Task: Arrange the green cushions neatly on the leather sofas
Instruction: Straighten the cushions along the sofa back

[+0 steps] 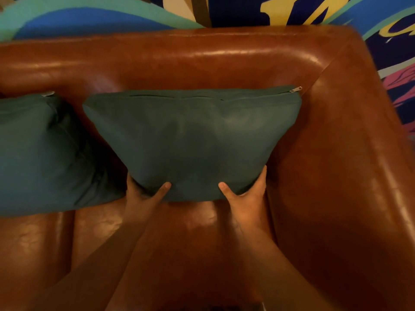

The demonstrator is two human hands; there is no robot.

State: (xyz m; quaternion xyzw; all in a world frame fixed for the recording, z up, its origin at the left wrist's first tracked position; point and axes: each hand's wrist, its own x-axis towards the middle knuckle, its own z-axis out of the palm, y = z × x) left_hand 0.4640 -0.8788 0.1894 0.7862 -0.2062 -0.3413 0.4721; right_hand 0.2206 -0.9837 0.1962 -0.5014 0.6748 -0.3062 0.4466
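Note:
A dark green cushion [193, 135] leans against the backrest of the brown leather sofa [202, 61], close to its right armrest, zipper edge on top. My left hand [143, 196] grips its lower left corner, thumb on the front. My right hand [244, 196] grips its lower right corner the same way. The fingers of both hands are hidden behind the cushion. A second green cushion [45, 153] rests against the backrest to the left, its left part cut off by the frame edge.
The sofa's right armrest [350, 153] rises beside the held cushion. Bare seat leather [179, 243] lies under my forearms. A wall with a colourful mural [235, 10] stands behind the backrest.

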